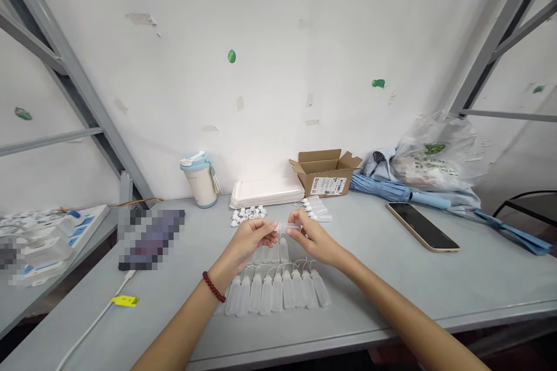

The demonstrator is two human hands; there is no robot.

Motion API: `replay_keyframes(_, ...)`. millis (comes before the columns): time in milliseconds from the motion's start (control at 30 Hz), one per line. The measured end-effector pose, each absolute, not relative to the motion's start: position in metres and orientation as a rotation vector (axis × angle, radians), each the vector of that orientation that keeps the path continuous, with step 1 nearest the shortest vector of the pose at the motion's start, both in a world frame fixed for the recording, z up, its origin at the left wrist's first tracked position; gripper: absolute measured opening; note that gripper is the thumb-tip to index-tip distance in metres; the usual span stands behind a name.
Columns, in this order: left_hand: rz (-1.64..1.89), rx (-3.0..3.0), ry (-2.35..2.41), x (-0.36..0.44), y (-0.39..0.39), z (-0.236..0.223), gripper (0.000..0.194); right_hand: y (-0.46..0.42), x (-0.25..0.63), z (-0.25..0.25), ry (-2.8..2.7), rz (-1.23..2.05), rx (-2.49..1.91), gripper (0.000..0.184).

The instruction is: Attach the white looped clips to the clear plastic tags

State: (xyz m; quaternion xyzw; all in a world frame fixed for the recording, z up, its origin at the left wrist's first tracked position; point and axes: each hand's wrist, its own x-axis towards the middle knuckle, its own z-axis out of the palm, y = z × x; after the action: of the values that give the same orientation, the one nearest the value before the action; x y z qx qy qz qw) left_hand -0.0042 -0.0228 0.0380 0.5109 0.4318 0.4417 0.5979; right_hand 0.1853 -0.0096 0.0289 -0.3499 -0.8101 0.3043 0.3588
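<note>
Between my two hands is a small translucent plastic bottle, held sideways above the table. My left hand pinches its left end; whether a cap sits there is hidden by the fingers. The fingers of my right hand close on its right end. Below my hands, several similar squeeze bottles lie side by side in a row, with thin pale loops at their necks. Part of another row shows behind them. Small white caps are heaped beyond my left hand, and a few more bottles lie beyond my right.
Along the wall stand a cream-and-blue tumbler, stacked white trays and an open cardboard box. To the right lie a phone, a folded blue umbrella and a plastic bag. A pixelated device with a white cable is left.
</note>
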Motion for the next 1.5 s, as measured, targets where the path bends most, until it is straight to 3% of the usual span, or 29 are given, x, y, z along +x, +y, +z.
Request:
replay_keyframes(233,1.044,1.388,1.010,-0.0056,-0.0243,0.0397,0.024,-0.0075,0.1858,0.0285,-1.986,1.024,-0.849,0.016)
replay_keyframes(633,0.911,1.431,1.067,-0.0007,-0.0300,0.0455,0.033,-0.0059,0.1866,0.0260,-1.884,1.224,-0.807,0.026)
replay_keyframes(933,1.000,1.599,1.050,0.0023,-0.0320,0.0483,0.023,-0.0089,0.1823,0.0304,-1.706,1.511,-0.829,0.033)
replay_keyframes(1200,1.031,1.378,1.071,0.0017,-0.0298,0.0461,0.028,-0.0091,0.1820,0.0265,-1.811,1.034,-0.893,0.026)
replay_keyframes(1500,0.956,1.403,1.053,-0.0008,-0.0273,0.0406,0.040,-0.0055,0.1838,0.0225,-1.763,1.077,-0.849,0.025)
